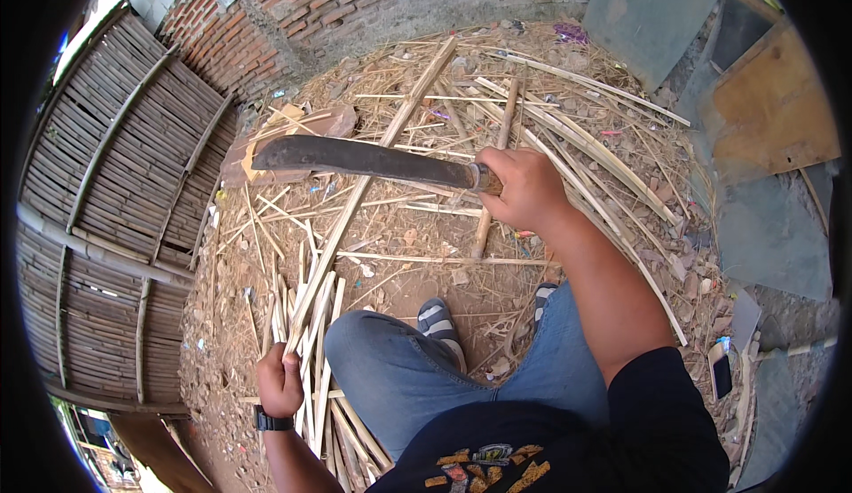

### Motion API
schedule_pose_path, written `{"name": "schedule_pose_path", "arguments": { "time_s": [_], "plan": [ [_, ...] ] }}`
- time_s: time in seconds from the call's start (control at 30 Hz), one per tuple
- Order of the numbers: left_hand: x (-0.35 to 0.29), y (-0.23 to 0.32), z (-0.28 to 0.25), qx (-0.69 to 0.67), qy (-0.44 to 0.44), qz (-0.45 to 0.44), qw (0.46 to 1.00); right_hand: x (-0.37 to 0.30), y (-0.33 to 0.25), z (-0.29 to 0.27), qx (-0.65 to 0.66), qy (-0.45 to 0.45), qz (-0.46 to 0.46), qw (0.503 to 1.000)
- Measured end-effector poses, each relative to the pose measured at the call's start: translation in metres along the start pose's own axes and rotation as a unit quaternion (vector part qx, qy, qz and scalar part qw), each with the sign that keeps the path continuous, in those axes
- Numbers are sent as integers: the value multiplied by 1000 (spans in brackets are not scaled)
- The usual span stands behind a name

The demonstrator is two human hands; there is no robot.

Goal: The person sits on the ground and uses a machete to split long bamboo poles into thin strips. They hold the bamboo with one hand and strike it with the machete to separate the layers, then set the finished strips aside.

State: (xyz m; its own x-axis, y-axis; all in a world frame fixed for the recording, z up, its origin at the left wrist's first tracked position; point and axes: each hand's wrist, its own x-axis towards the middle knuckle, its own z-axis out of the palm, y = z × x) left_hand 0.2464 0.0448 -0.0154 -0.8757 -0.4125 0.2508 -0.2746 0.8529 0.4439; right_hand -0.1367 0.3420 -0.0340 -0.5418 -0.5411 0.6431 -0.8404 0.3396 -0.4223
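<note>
My right hand (525,189) is wrapped round the handle of a machete (373,159), its dark, broad blade reaching out to the left. Beneath the blade runs a long bamboo strip (355,198), slanting from the lower left to the upper middle. Whether blade and strip touch, I cannot tell. The near end of that strip is gripped in my closed left hand (280,381), beside my knee. A pile of split bamboo strips (321,360) lies next to my left hand, partly hidden by my leg.
More bamboo strips (612,160) lie scattered over the dirt ground. A slatted bamboo fence (98,182) stands at the left, a brick wall (293,14) at the back. Sheet panels (770,107) lean at the right, with a phone (720,370) on the ground near them.
</note>
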Motion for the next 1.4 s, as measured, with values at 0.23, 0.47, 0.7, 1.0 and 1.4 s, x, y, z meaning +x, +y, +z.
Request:
{"name": "schedule_pose_path", "arguments": {
  "time_s": [0.23, 0.47, 0.7, 1.0, 1.4],
  "plan": [
    [-7, -8, -1, 136, 55, 5, 989, 0, -4, 3, -44, -6, -18, 999],
    [-11, -24, 7, 184, 101, 30, 977, 1, 4, -1, -1, 12, 67, 998],
    [-9, -15, 17, 161, 76, 30, 984, 1, -5, 6, -62, 5, -64, 996],
    [-1, -11, 17, 206, 12, -10, 978, 5, 15, 6, -1, -74, 127, 989],
    [10, 1, 26, 178, 6, 6, 984, 6, 18, 13, 13, -100, 144, 984]
  ]
}}
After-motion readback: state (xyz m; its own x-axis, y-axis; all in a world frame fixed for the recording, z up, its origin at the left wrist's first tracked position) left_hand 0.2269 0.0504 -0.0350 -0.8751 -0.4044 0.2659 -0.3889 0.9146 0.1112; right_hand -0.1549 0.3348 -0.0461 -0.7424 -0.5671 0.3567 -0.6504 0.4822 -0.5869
